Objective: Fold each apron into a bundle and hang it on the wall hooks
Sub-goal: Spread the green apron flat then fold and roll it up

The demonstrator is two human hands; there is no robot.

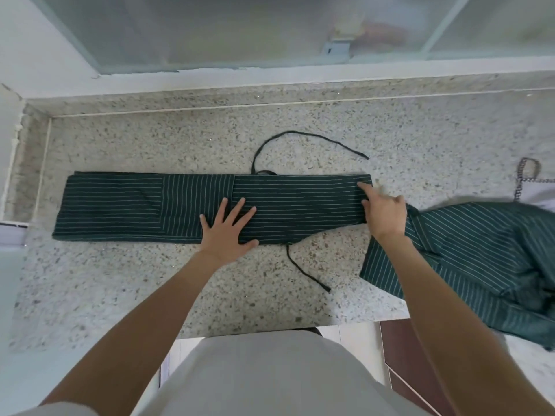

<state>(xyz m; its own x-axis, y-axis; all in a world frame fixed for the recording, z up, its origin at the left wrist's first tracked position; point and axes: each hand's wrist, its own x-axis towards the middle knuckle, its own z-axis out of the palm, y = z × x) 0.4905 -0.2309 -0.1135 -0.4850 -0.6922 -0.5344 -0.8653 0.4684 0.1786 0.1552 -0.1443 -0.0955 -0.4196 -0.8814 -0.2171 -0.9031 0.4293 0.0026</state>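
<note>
A dark green apron with thin white stripes (pixel 135 205) lies folded into a long flat strip across the speckled stone counter (pixel 150 295). One black tie (pixel 300 136) loops out behind the strip, another (pixel 306 271) trails off its front edge. My left hand (pixel 228 229) presses flat on the middle of the strip, fingers spread. My right hand (pixel 383 211) rests on the strip's right end, index finger pointing along the cloth and the other fingers loosely bent; I cannot tell whether it pinches the edge. A second striped green apron (pixel 480 265) lies crumpled at the right.
A frosted glass window (pixel 240 31) with a white sill runs along the back of the counter. A white cloth with dark stitched trim (pixel 534 190) lies at the far right. The counter's front edge is just before my body, with a dark red cabinet (pixel 405 349) below.
</note>
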